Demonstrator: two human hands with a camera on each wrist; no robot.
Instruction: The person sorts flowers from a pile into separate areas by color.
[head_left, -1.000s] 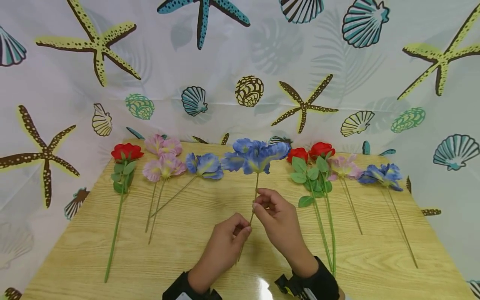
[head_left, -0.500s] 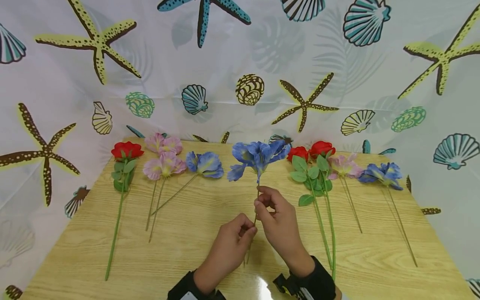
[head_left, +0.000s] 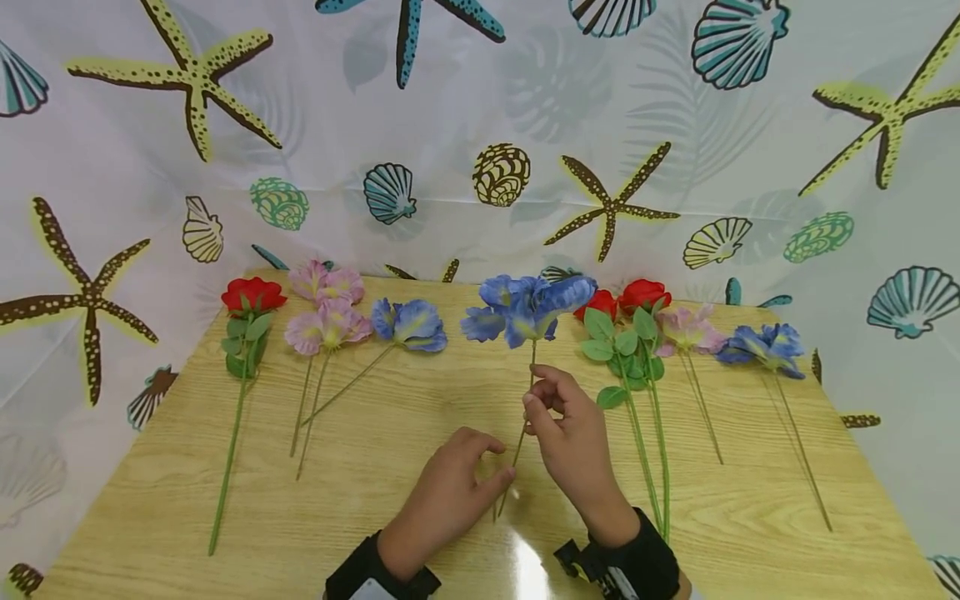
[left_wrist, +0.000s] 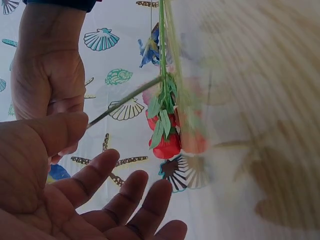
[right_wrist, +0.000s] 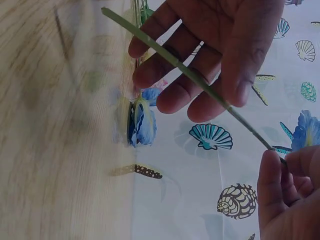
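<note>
A blue artificial flower (head_left: 528, 307) with ruffled petals stands upright over the table's middle, its thin stem tilting slightly. My right hand (head_left: 573, 442) pinches that stem partway down between thumb and fingers. Lower down, my left hand (head_left: 453, 492) has its thumb and fingers spread apart, the thumb tip right by the stem. From the right wrist view, the stem's lower length (right_wrist: 185, 67) runs across in front of the left palm. The left wrist view shows the left fingers (left_wrist: 127, 192) loosely extended, with nothing gripped.
Lying on the wooden table (head_left: 150, 517) at left are a red rose (head_left: 253, 297), pink flowers (head_left: 333, 327) and a blue flower (head_left: 412, 325). To the right lie red roses (head_left: 643, 296), a pink flower (head_left: 690, 331) and another blue flower (head_left: 768, 348). A shell-patterned cloth (head_left: 450, 100) hangs behind.
My left hand has let go of the stem and spread its fingers, drawing slightly left. Held in my right hand, the blue flower has turned and shifted a little right.
</note>
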